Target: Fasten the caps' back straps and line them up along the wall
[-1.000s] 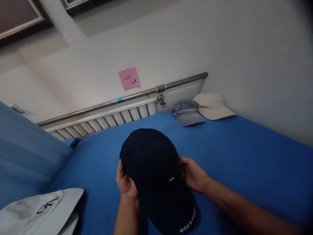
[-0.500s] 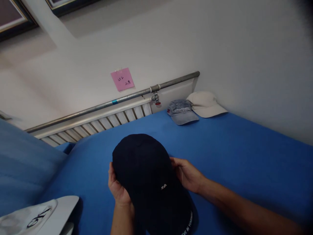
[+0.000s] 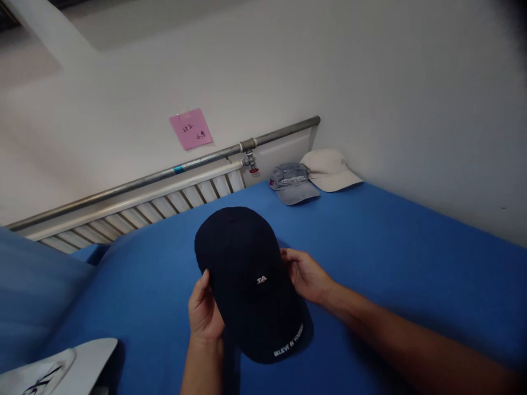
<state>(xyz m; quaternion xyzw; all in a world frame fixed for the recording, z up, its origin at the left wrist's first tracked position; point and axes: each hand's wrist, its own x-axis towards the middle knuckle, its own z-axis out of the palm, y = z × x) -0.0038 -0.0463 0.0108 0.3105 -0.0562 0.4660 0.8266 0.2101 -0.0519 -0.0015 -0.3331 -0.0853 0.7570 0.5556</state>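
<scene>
So, I'm watching the head cam feed and both hands are gripping the black cap (image 3: 251,280), one on each side of the crown. The left hand (image 3: 205,315) is curling around its left side, and the right hand (image 3: 307,274) is pinching the right side, fingers closed on the fabric. The cap is sitting brim toward me, over the middle of the blue surface (image 3: 391,247), a bit nearer the front edge. I can't tell if the brim is resting on the blue or hovering just above it.

As for where things are standing, the black cap is the only one in hand. A grey cap (image 3: 290,184) and a beige cap (image 3: 329,170) are lying side by side, touching, in the far corner. A white cap (image 3: 61,370) is poking in at the near left corner, well apart from the hands.

Room-wise, a pale wall (image 3: 411,109) is closing off the far and right edges. A radiator (image 3: 135,211) is running along the far edge with a metal pipe (image 3: 164,173) just above it. A pink note (image 3: 190,129) is sticking to the wall above that.
</scene>
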